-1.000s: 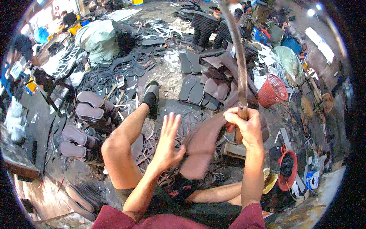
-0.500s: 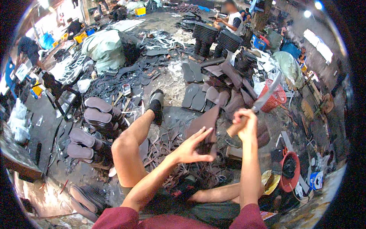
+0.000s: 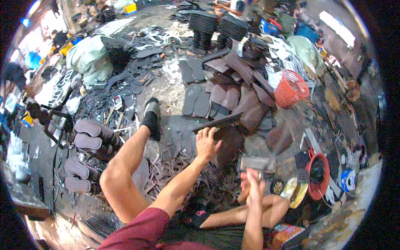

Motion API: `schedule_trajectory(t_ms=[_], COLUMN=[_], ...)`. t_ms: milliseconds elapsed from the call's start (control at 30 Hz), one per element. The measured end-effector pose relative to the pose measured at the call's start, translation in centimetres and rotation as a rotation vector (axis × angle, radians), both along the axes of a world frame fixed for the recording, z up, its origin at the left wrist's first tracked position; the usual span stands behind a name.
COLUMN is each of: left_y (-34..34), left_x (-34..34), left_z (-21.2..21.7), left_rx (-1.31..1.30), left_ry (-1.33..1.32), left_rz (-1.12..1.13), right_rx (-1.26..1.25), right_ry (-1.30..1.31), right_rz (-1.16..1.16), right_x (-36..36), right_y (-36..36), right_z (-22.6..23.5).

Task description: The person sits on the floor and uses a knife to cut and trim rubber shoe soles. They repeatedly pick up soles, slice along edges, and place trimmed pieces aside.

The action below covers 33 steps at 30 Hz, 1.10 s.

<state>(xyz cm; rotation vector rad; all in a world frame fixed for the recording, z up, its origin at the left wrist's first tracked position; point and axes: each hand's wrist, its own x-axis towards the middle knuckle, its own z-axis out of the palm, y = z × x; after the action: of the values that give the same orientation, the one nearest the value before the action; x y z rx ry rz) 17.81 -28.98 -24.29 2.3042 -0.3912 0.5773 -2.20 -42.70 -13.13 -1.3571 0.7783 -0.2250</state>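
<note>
My left hand [image 3: 207, 143] grips the near edge of a dark brown sheet [image 3: 229, 120], its fingers at the edge and its thumb apart. The sheet is tilted and seen almost edge-on, over a heap of thin dark offcuts [image 3: 166, 173]. Smeared by motion, my right hand [image 3: 253, 185] is closed round the wooden handle of a knife [image 3: 243, 195]. The blade is only a faint blur up and to the right. Just beyond that hand lies a worn grey block [image 3: 258, 163]. Past the sheet are pairs of dark sole pieces [image 3: 196, 101] and brown sheets [image 3: 250, 110].
Stacked soles [image 3: 88, 142] stand left of my bent knee. A red plastic basket [image 3: 289, 91] lies tilted at the right, with a red bowl [image 3: 318, 177] nearer. Far back are a wrapped bundle [image 3: 89, 60], black stacks [image 3: 233, 30] and a seated person [image 3: 235, 8].
My right hand has swung down and toward me with the knife. My left hand has moved forward onto the sheet, which has turned edge-on. The view has shifted right.
</note>
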Motion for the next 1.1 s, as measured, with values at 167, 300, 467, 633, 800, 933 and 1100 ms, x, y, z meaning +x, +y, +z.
schedule_trajectory(t_ms=[167, 300, 467, 633, 800, 933, 1100], left_y=[-3.3, 6.5, 3.0, 2.4, 7.7, 9.7, 16.5], left_x=[8.6, 23.2, 24.6, 25.0, 20.5, 10.9, -3.1], left_z=[1.0, -3.4, -5.4, -3.2, -2.0, 3.6, 14.5], left_rx=[0.107, 0.297, 0.459, 0.583, 0.429, -0.036, -0.958], left_ry=[-0.095, 0.831, 0.696, 0.777, 0.659, 0.614, 0.522], left_rz=[-0.001, 0.023, -0.1, -0.256, -0.393, -0.229, -0.026], right_rx=[0.064, 0.163, 0.151, 0.142, 0.221, 0.222, -0.123], right_ry=[0.047, 0.038, 0.11, 0.093, 0.06, 0.055, -0.172], right_rz=[-0.104, 0.055, 0.079, 0.131, 0.165, 0.218, 0.241], right_x=[-9.4, -8.6, -6.9, -6.9, -6.5, -6.3, -6.7], right_y=[2.2, 6.2, 5.2, 4.1, 5.4, 4.7, 5.1], right_z=[-1.2, 0.8, 0.5, -1.1, -0.5, -0.7, 1.2])
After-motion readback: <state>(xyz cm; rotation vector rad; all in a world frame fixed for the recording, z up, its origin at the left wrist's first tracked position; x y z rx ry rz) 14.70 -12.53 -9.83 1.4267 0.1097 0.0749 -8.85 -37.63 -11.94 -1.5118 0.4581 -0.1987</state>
